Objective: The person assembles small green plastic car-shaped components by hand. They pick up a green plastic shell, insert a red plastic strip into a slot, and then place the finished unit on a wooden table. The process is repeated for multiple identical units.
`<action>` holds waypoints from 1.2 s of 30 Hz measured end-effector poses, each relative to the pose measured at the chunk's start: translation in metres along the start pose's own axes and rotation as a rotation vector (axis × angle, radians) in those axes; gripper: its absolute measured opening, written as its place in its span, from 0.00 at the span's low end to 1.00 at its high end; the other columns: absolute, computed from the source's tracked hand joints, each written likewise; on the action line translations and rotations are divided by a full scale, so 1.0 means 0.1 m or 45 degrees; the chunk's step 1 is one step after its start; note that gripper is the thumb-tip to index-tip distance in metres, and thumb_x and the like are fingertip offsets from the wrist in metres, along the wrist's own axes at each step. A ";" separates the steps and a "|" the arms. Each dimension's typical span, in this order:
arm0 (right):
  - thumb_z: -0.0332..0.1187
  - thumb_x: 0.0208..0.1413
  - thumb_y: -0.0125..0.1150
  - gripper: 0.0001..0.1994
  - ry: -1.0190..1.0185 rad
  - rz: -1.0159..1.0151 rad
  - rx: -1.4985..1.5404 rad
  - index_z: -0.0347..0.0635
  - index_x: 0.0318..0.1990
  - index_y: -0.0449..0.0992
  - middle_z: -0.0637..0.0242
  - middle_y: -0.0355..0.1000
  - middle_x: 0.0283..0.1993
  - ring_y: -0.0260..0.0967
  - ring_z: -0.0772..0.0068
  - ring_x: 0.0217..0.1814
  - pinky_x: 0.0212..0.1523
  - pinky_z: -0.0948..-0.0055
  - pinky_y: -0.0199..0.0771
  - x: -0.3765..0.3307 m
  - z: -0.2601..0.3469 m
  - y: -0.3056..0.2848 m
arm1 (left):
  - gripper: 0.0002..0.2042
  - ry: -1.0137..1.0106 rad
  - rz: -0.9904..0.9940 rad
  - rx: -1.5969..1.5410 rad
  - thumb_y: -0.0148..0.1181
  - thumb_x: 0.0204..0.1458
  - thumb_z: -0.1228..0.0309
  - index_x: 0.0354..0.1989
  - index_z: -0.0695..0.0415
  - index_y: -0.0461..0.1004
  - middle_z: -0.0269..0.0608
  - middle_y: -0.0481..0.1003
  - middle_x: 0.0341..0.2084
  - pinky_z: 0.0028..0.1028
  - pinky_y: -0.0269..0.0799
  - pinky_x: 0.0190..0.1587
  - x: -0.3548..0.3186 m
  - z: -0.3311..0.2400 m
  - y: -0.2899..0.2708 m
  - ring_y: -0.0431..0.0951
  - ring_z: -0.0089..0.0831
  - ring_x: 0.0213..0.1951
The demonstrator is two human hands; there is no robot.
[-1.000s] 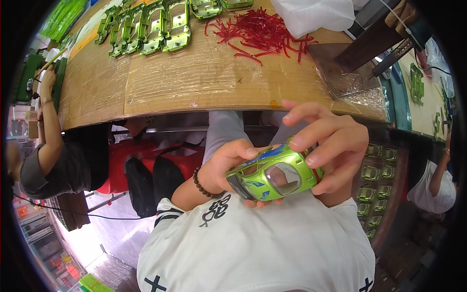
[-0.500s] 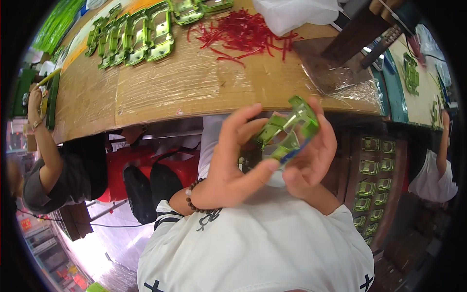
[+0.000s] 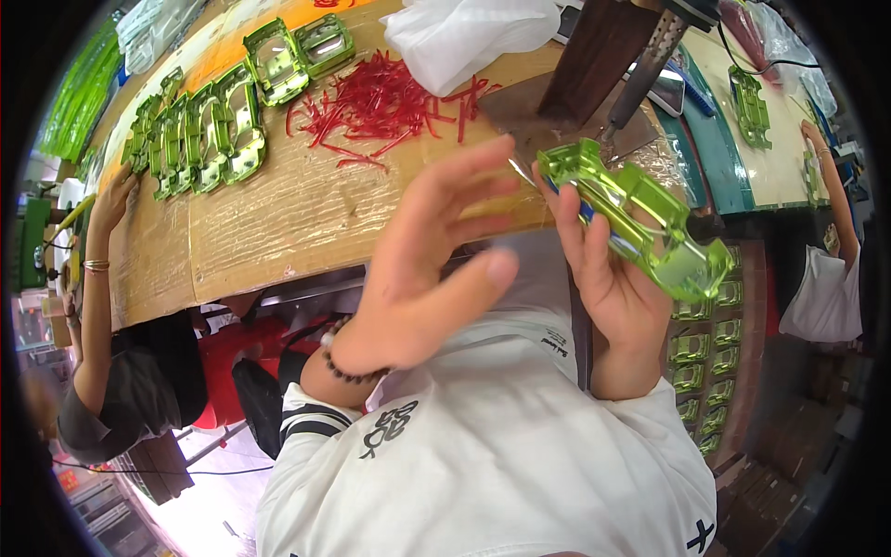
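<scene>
My right hand (image 3: pixel 603 278) grips a shiny lime-green toy car shell (image 3: pixel 640 218), tilted with its hollow underside showing, at the table's near edge. My left hand (image 3: pixel 436 269), with a dark bead bracelet on the wrist, hovers just left of the shell with its fingers spread and nothing in it. Both hands are raised above my white shirt (image 3: pixel 492 464).
The cardboard-covered table (image 3: pixel 278 223) carries a row of green car shells (image 3: pixel 209 130), a pile of thin red strips (image 3: pixel 380 93), a white plastic bag (image 3: pixel 464 32) and a wooden block with a metal tool (image 3: pixel 613 65). More green shells are stacked at lower right (image 3: pixel 705 362). Other people work at left (image 3: pixel 102 306) and right (image 3: pixel 826 269).
The shell was held in both hands, was turned over and moved to the right. My left hand has let go and opened; only my right hand holds it now.
</scene>
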State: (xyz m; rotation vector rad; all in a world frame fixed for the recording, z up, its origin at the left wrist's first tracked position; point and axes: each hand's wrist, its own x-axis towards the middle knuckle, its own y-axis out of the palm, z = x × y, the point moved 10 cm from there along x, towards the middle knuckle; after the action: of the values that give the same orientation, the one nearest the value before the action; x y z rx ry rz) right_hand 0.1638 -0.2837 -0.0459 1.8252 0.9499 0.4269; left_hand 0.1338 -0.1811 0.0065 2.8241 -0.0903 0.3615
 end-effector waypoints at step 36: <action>0.45 0.58 0.39 0.26 0.346 0.356 -0.103 0.35 0.57 0.55 0.50 0.54 0.59 0.51 0.42 0.57 0.43 0.59 0.75 0.03 0.11 0.28 | 0.43 -0.106 0.076 -0.120 0.59 0.36 0.53 0.58 0.64 0.48 0.58 0.55 0.56 0.30 0.46 0.59 0.39 0.28 0.16 0.57 0.36 0.58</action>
State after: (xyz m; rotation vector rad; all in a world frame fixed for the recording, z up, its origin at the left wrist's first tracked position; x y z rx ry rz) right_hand 0.1841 -0.2934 -0.0265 1.8614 0.8438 0.8931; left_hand 0.1766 -0.2053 -0.0053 2.7473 -0.2041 0.2456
